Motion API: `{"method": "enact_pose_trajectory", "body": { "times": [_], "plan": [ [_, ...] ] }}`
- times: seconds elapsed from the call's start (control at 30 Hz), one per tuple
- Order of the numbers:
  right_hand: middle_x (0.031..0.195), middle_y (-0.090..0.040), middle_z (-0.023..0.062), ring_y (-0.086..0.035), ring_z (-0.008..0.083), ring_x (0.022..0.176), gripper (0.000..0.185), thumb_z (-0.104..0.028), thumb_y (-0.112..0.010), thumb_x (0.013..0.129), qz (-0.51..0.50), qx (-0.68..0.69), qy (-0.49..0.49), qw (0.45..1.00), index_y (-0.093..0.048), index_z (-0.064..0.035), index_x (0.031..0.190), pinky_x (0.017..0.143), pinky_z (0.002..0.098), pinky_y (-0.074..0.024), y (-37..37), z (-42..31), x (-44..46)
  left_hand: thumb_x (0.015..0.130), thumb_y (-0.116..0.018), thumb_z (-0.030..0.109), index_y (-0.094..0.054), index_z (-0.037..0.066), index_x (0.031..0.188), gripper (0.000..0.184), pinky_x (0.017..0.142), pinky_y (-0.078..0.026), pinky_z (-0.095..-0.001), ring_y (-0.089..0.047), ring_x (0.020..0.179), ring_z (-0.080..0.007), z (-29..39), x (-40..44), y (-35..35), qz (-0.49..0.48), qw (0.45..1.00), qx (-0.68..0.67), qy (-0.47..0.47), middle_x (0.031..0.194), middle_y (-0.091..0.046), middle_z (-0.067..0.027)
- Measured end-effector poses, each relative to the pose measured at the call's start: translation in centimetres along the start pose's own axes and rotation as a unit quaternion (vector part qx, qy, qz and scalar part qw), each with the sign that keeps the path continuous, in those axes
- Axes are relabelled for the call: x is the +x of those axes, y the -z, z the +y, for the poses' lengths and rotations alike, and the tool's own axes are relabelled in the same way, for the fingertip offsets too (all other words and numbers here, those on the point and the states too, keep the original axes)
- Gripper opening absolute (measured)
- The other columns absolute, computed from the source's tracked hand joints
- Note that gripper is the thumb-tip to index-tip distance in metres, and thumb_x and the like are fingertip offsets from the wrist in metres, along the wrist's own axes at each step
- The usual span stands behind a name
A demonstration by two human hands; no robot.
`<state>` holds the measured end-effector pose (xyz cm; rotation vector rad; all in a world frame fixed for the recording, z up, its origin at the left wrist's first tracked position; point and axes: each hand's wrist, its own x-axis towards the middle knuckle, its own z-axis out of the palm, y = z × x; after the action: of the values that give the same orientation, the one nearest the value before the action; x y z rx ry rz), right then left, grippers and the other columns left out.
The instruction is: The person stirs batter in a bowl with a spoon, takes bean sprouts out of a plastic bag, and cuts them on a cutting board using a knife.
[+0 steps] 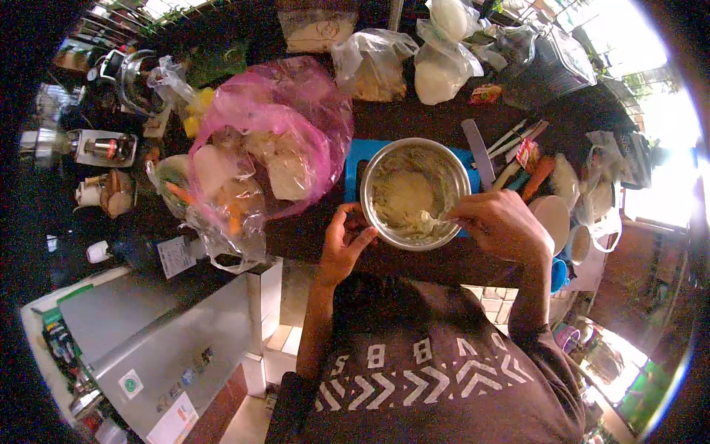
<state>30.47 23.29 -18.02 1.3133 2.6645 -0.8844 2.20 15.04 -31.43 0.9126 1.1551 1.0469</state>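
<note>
A shiny metal mixing bowl (416,244) stands on a blue board (356,159), holding a pale yellow, sticky dough (403,194) that also smears its inner wall. My left hand (343,243) grips the bowl's near left side, thumb by the rim, with some fingers hidden behind it. Over the right rim reaches my right hand (503,226), closed round the handle of what looks like a spoon (429,220). The spoon's end is coated with dough and sits in the mixture, so its exact shape is covered.
Left of the bowl lie a pink plastic bag (314,92) and a clear bag of vegetables (229,214). Clear bags (373,66) line the back. At right are a grey flat strip (478,152), several utensils, carrots (538,177) and a round wooden piece (551,222). A refrigerator (177,333) stands lower left.
</note>
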Motion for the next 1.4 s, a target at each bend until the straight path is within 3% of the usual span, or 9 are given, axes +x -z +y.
{"method": "enact_pose_trajectory", "body": {
  "times": [0.17, 0.37, 0.47, 0.7, 0.8, 0.93, 1.1, 1.17, 1.4],
  "plan": [
    [0.095, -0.075, 0.0124, -0.071, 0.0379, 0.09, 0.02, -0.003, -0.068, 0.083, 0.0, 0.077, 0.041, 0.996, -0.075, -0.0054, 0.102, 0.077, 0.047, -0.0558, -0.5, 0.0, 0.5, 0.096, -0.075, 0.014, -0.052, 0.005, 0.127, 0.039, 0.087, -0.055, -0.0304, -0.064, 0.1, -0.0128, -0.5, -0.2, -0.5, -0.009, 1.0, -0.018, -0.001, 0.109, -0.069, -0.0054],
    [0.095, -0.075, 0.0111, -0.071, 0.0353, 0.089, 0.027, -0.002, -0.066, 0.078, -0.041, -0.051, -0.013, 0.998, -0.077, -0.0124, 0.101, 0.077, 0.0471, -0.0561, 0.0, 0.6, 0.2, 0.097, -0.073, 0.012, -0.05, 0.004, 0.125, 0.037, 0.086, -0.055, -0.0308, -0.064, 0.098, -0.0127, -0.6, -0.6, -0.6, 0.001, 1.0, 0.003, -0.02, 0.107, -0.067, -0.0047],
    [0.09, -0.075, 0.0084, -0.071, 0.0346, 0.085, 0.036, -0.003, -0.067, 0.067, 0.078, -0.143, 0.051, 0.985, -0.077, -0.0132, 0.099, 0.072, 0.0477, -0.0544, 0.6, 1.4, 0.6, 0.096, -0.074, 0.012, -0.049, 0.005, 0.124, 0.038, 0.087, -0.054, -0.0301, -0.063, 0.098, -0.0124, -1.5, -0.5, -0.6, -0.01, 1.0, 0.008, -0.028, 0.106, -0.065, -0.0038],
    [0.081, -0.073, 0.0104, -0.069, 0.0359, 0.078, 0.027, -0.004, -0.067, 0.073, 0.014, -0.021, 0.068, 0.997, -0.076, -0.0132, 0.097, 0.07, 0.047, -0.0514, -0.9, -1.1, -0.2, 0.093, -0.074, 0.009, -0.05, 0.004, 0.119, 0.035, 0.093, -0.052, -0.0294, -0.062, 0.1, -0.0107, -1.0, -1.9, -2.5, -0.006, 1.0, -0.014, -0.021, 0.107, -0.063, -0.0053],
    [0.08, -0.072, 0.0113, -0.069, 0.0366, 0.077, 0.021, -0.01, -0.067, 0.079, -0.046, -0.089, 0.02, 0.995, -0.076, -0.0134, 0.098, 0.069, 0.0465, -0.0512, -1.3, -1.4, -1.2, 0.091, -0.075, 0.009, -0.05, 0.005, 0.117, 0.036, 0.089, -0.053, -0.0309, -0.063, 0.096, -0.0118, 0.4, -2.9, -3.0, 0.0, 0.986, 0.127, -0.107, 0.106, -0.066, -0.0061],
    [0.081, -0.073, 0.0107, -0.071, 0.0332, 0.076, 0.013, -0.021, -0.068, 0.092, 0.046, -0.191, -0.067, 0.978, -0.077, -0.0126, 0.096, 0.068, 0.0461, -0.0532, -0.7, -0.3, -2.2, 0.09, -0.076, 0.011, -0.052, 0.004, 0.115, 0.035, 0.08, -0.055, -0.0338, -0.067, 0.086, -0.0164, 0.2, -3.5, -3.3, 0.004, 0.961, 0.225, -0.158, 0.096, -0.069, -0.0094],
    [0.08, -0.073, 0.0118, -0.071, 0.0313, 0.076, 0.013, -0.016, -0.071, 0.085, 0.092, 0.013, 0.057, 0.994, -0.078, -0.0134, 0.096, 0.066, 0.0444, -0.054, -3.5, 0.5, -2.2, 0.089, -0.077, 0.013, -0.053, 0.003, 0.112, 0.034, 0.077, -0.055, -0.0345, -0.069, 0.083, -0.0193, 0.6, -3.5, -3.7, 0.006, 0.95, 0.25, -0.188, 0.091, -0.069, -0.0117],
    [0.077, -0.071, 0.0119, -0.069, 0.0329, 0.074, 0.011, -0.017, -0.07, 0.085, 0.021, -0.087, 0.047, 0.995, -0.077, -0.0136, 0.092, 0.067, 0.0476, -0.0506, -4.8, -0.2, -2.2, 0.088, -0.077, 0.012, -0.053, 0.003, 0.111, 0.035, 0.075, -0.055, -0.0344, -0.068, 0.081, -0.0192, 0.7, -3.4, -3.7, -0.023, 0.945, 0.256, -0.203, 0.089, -0.068, -0.0112],
    [0.072, -0.07, 0.0109, -0.068, 0.0334, 0.066, 0.008, -0.017, -0.071, 0.083, 0.064, -0.163, -0.03, 0.984, -0.078, -0.012, 0.086, 0.06, 0.0463, -0.05, -3.4, 2.5, -2.4, 0.088, -0.077, 0.01, -0.053, 0.004, 0.111, 0.034, 0.076, -0.055, -0.034, -0.069, 0.082, -0.0193, -0.6, -3.3, -4.4, -0.056, 0.942, 0.261, -0.204, 0.087, -0.067, -0.0112]
  ]
}}
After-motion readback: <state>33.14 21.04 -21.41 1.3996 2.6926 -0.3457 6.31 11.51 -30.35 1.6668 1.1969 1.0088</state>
